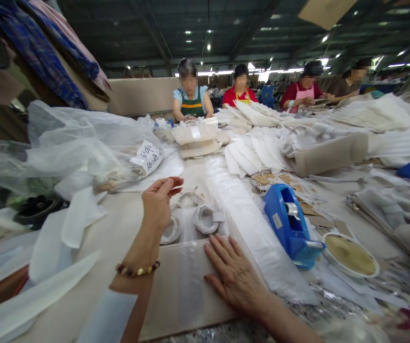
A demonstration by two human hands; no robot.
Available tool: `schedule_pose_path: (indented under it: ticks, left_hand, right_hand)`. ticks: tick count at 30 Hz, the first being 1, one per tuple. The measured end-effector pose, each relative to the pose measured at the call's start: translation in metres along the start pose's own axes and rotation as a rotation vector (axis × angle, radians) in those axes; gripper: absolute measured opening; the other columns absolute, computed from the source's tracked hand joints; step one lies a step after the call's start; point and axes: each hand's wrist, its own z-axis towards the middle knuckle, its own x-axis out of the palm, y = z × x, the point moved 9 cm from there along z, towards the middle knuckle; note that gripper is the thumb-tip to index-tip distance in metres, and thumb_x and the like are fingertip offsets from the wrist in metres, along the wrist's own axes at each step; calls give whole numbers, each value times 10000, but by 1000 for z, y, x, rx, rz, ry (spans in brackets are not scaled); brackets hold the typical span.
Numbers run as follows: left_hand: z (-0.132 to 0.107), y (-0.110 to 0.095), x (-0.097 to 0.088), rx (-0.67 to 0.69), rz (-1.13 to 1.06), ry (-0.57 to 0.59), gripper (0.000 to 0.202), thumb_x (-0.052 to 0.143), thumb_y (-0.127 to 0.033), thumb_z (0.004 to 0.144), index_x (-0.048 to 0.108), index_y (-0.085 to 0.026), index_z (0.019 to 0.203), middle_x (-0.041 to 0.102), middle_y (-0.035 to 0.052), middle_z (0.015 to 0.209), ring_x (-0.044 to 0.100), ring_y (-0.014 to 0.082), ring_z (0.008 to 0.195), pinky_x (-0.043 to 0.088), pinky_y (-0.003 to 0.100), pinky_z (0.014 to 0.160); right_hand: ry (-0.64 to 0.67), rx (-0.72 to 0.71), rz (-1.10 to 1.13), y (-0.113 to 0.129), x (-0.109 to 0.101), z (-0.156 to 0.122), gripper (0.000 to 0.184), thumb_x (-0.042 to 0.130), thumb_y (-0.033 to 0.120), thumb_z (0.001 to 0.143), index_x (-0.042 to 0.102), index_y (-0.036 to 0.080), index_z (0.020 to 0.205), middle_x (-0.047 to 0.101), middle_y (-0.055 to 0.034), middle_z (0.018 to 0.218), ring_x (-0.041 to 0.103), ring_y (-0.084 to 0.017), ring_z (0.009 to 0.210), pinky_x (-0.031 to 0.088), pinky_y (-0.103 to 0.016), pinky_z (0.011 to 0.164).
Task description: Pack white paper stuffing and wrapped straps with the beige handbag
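My right hand (234, 271) lies flat, fingers spread, on a beige folded piece (176, 290) wrapped with a strip of clear tape, near the table's front edge. My left hand (159, 202), with a bead bracelet (138, 270) on the wrist, is raised over the table. Its fingers are bent and pressed together near the thumb; what they hold, if anything, I cannot make out. Below it lie two white tape rolls (205, 218). A long stack of clear plastic bags (251, 224) runs beside my right hand.
A blue tape dispenser (291, 226) stands right of the bags, next to a round dish of yellowish paste (350, 255). Crumpled plastic bags (76, 147) pile at the left. White folded pieces (258, 152) cover the far table, where several people sit working.
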Motion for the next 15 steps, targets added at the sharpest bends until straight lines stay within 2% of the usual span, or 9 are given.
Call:
schedule_pose_path:
  ticks: [2,3,5,7,8,10,12,14,15]
  left_hand:
    - [-12,-19,-32,13,120,20,328,606,-439,681,667,-156,834,704,76,892,645,222,886,507,348,801]
    - [-21,-21,-48,-12,260,49,362,630,-448,671,678,-163,889,702,77,936,637,234,913,483,366,857]
    - [-45,-2,-83,-174,513,127,531,674,-489,617,649,-174,1044,663,102,1093,626,279,964,443,423,926]
    - [-73,27,-116,-358,506,150,744,704,-526,558,558,-153,1185,554,145,1279,584,318,1067,433,432,955]
    - [-88,42,-127,-426,475,169,791,717,-527,547,530,-137,1210,537,160,1297,546,321,1129,426,411,973]
    - [-115,65,-139,-520,389,186,818,729,-524,555,497,-133,1234,568,162,1259,527,316,1158,452,379,949]
    - [-136,79,-140,-586,316,192,776,722,-529,590,490,-159,1231,631,136,1167,579,312,1083,509,358,853]
    - [-149,86,-137,-642,251,162,734,717,-522,619,481,-194,1232,680,94,1060,634,304,967,545,335,732]
    - [-153,87,-135,-674,215,139,716,718,-504,633,472,-211,1239,695,75,1011,652,295,915,551,325,684]
  right_hand:
    - [-16,9,34,-2,1,0,575,539,320,849,382,126,1367,366,-139,1429,343,-291,1322,350,-540,1049]
    - [-27,18,58,-4,1,-1,572,539,319,849,383,132,1367,367,-139,1429,339,-288,1325,340,-539,1056]
    - [-52,34,127,-7,1,-3,553,535,320,852,396,152,1361,379,-129,1425,335,-275,1328,313,-530,1076]
    - [-83,72,237,-13,0,-5,504,506,320,868,425,179,1345,398,-107,1420,335,-250,1331,289,-500,1099]
    - [-106,120,310,-18,-1,-7,480,480,324,879,437,188,1337,401,-97,1421,332,-235,1334,280,-481,1108]
    - [-184,312,484,-38,-1,-15,477,421,353,892,439,176,1334,384,-96,1432,317,-214,1341,259,-447,1123]
    - [-231,607,703,-61,8,-29,574,414,422,866,382,140,1365,343,-113,1453,296,-213,1350,238,-416,1132]
    - [-207,835,894,-72,22,-41,712,441,507,816,319,106,1392,330,-139,1453,307,-235,1343,248,-400,1123]
    - [-183,888,959,-73,26,-44,761,456,538,793,308,97,1395,344,-150,1443,323,-249,1334,263,-398,1113]
